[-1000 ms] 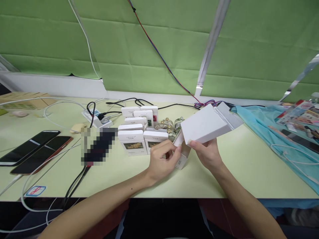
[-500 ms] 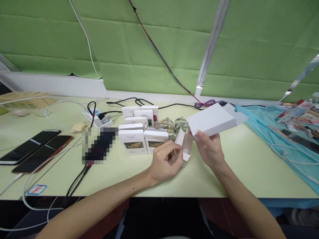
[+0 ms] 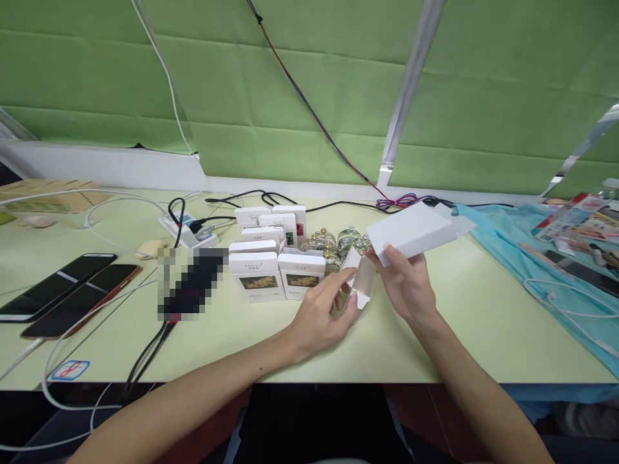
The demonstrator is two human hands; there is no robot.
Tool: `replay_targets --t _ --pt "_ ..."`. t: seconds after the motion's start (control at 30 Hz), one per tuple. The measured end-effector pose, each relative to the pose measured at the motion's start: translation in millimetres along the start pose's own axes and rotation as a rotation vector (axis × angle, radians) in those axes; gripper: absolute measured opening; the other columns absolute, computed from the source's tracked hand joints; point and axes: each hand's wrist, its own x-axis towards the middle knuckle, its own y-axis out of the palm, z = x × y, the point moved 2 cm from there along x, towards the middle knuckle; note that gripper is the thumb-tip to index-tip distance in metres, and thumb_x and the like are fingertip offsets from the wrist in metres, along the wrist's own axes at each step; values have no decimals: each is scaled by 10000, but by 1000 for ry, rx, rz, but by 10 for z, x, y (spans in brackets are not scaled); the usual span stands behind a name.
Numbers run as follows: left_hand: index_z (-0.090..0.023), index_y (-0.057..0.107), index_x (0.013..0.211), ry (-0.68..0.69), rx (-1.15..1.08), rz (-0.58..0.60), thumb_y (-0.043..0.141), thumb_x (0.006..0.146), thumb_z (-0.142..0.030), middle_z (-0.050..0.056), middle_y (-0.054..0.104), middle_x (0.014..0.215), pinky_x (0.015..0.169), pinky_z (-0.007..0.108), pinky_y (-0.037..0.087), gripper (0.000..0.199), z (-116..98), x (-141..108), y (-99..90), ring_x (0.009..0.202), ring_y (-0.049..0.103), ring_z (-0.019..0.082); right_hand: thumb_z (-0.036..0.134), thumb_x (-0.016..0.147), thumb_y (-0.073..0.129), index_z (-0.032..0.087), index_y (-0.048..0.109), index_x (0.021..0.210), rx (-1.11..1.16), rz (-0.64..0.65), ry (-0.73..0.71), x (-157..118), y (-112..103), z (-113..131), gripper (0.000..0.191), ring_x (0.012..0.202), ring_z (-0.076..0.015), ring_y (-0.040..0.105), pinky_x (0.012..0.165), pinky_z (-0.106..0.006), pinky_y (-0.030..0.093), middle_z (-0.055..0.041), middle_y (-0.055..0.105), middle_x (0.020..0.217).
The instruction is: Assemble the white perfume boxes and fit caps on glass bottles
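My right hand (image 3: 409, 283) is closed round a plain white carton (image 3: 416, 229), tilted up off the table with loose flaps at its far right end. Just left of it, a second white piece, an open carton (image 3: 363, 278), shows its bare inside. My left hand (image 3: 324, 316) pinches the near left edge of this open carton between thumb and fingers. Whether the two cartons are joined behind my right fingers, I cannot tell. Several small glass bottles (image 3: 331, 258) with gold and silver caps stand right behind the open carton.
Several printed white boxes (image 3: 256, 277) stand upright left of the bottles. Two phones (image 3: 58, 283), cables and a power strip (image 3: 186, 229) lie on the left. A blue cloth (image 3: 507, 238) with odds and ends covers the right side. A green curtain hangs behind.
My left fingers have spread and shifted along the open carton's edge, and its near end has tipped up a little. The carton in my right hand has turned slightly.
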Motion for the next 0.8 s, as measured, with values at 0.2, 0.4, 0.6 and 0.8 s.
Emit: replay_targets --t 0.2,0.4,0.6,0.8 --pt "-154 525 1339 -15 34 1 555 987 -263 31 675 891 593 248 524 370 -23 5 1 629 584 106 357 753 862 256 701 984 -74 30 -40 -28 -12 -15 299 950 -221 701 951 -430 571 -25 724 1006" --pt "-142 544 1289 32 80 -42 568 965 -223 26 685 858 583 245 524 335 -46 18 5 616 591 104 367 708 886 240 675 1019 -351 33 -107 -45 22 77 397 977 -263 721 907 -438 595 -61 757 1022" --pt "-158 543 1308 -23 69 -40 572 974 -260 48 716 944 606 252 564 351 -31 9 16 647 640 109 381 657 920 241 634 1077 -462 71 -117 -8 -6 151 527 1013 -284 714 903 -469 599 -72 738 1058" --pt "-148 542 1308 4 78 -82 605 971 -241 58 718 955 594 234 573 355 -33 13 9 644 654 101 413 660 928 267 621 1136 -493 148 -92 6 -50 154 585 1051 -288 686 932 -486 583 -64 720 1084"
